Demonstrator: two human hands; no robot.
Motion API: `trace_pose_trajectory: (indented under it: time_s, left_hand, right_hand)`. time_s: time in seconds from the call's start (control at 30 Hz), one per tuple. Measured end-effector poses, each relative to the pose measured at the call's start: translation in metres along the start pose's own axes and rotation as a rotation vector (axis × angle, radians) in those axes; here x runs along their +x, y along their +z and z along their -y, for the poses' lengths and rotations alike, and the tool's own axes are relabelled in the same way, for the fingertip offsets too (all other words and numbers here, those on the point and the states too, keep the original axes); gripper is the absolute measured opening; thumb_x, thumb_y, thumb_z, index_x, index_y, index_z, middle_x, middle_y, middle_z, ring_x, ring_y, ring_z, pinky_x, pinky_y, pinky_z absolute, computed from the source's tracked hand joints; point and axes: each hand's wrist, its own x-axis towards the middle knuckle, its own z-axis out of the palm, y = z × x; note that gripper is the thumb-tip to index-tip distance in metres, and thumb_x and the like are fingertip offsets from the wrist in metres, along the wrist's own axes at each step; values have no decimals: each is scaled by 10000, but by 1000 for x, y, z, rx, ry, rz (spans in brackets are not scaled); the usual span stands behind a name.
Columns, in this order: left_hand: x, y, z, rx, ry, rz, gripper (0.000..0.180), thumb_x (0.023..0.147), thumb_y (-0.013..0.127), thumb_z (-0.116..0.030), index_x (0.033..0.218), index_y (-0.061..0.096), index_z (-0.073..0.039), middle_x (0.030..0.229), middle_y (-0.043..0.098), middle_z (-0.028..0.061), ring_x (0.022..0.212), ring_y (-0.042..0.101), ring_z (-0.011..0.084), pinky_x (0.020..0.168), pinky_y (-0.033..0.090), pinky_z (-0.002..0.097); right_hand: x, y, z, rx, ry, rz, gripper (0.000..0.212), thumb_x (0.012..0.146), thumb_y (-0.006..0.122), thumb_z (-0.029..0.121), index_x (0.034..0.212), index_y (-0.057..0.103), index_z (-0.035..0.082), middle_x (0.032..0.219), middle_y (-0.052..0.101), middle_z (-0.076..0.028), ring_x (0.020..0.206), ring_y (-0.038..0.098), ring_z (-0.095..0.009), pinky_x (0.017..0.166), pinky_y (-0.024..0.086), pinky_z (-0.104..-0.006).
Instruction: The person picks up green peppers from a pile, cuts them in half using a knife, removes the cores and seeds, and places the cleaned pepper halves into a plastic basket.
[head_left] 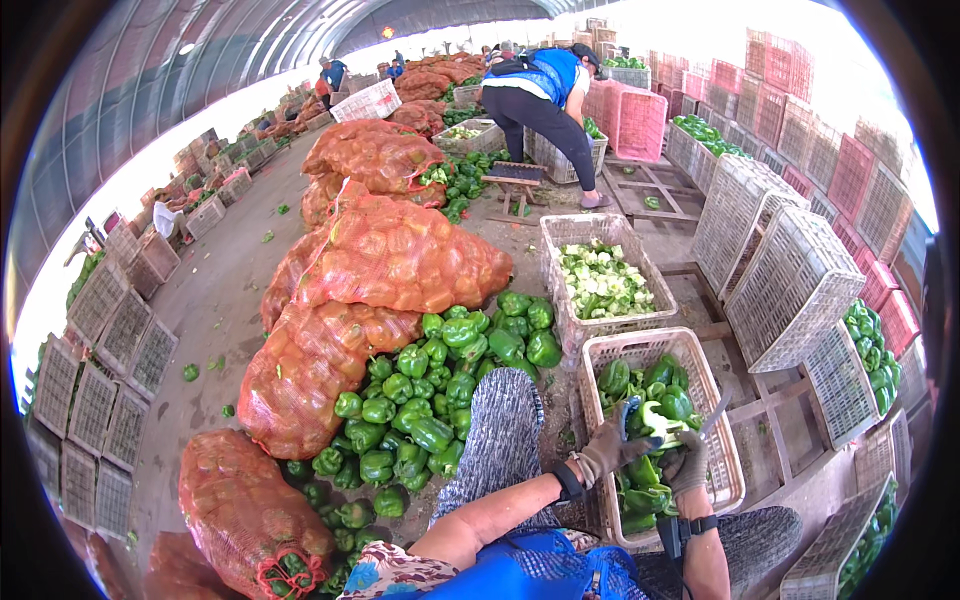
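Note:
Over a pale plastic crate (pixel 728 470) between my knees, both my hands work in grey gloves. My left hand (pixel 608 448) is closed around a green bell pepper (pixel 655 422) that shows a pale part at its top; the fingers partly cover it. Close beside it, my right hand (pixel 684 464) is closed on a knife, whose thin blade (pixel 717 410) points up and to the right; the handle is hidden in the glove. More green bell peppers (pixel 640 503) lie in the crate under my hands.
A heap of green peppers (pixel 420 400) covers the ground at my left, against red mesh sacks (pixel 390 255). Ahead stands a crate of pale pepper pieces (pixel 605 280). Empty crates (pixel 795 290) stand to the right on wooden pallets. A person (pixel 545 95) bends over farther off.

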Motion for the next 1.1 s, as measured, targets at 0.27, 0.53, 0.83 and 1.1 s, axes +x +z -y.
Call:
trace_pose_trajectory:
  time_s: [0.27, 0.53, 0.83, 1.1]
  left_hand:
    - [0, 13, -9, 153, -434, 52, 799, 794, 737, -469, 1328, 414, 30, 1151, 618, 245, 1128, 585, 341, 946, 460, 387]
    - [-2, 16, 13, -431, -292, -131, 422, 794, 739, -209, 1114, 559, -2, 948, 654, 70, 822, 623, 159, 719, 535, 293]
    - [8, 10, -4, -207, -97, -172, 553, 737, 791, -141, 1192, 516, 12, 1020, 634, 78, 891, 610, 148, 806, 518, 279]
    - [4, -16, -36, -646, -334, 142, 491, 808, 704, -199, 1236, 542, -20, 1068, 629, 57, 902, 631, 143, 761, 548, 258]
  right_hand:
    - [11, -3, -21, -481, -653, -123, 381, 750, 616, -3, 1127, 567, -8, 753, 552, 0, 562, 513, -68, 477, 416, -224]
    - [-3, 20, -26, -770, -701, -134, 286, 711, 661, 44, 988, 598, 8, 648, 498, -41, 604, 443, -115, 563, 435, -310]
    - [-8, 20, 3, -417, -369, -276, 400, 715, 646, 24, 1102, 583, -53, 585, 533, -35, 366, 473, -127, 334, 361, -275]
    - [15, -19, 30, -268, -115, -120, 194, 712, 621, 56, 890, 584, -13, 589, 567, -80, 362, 491, -162, 325, 430, -293]
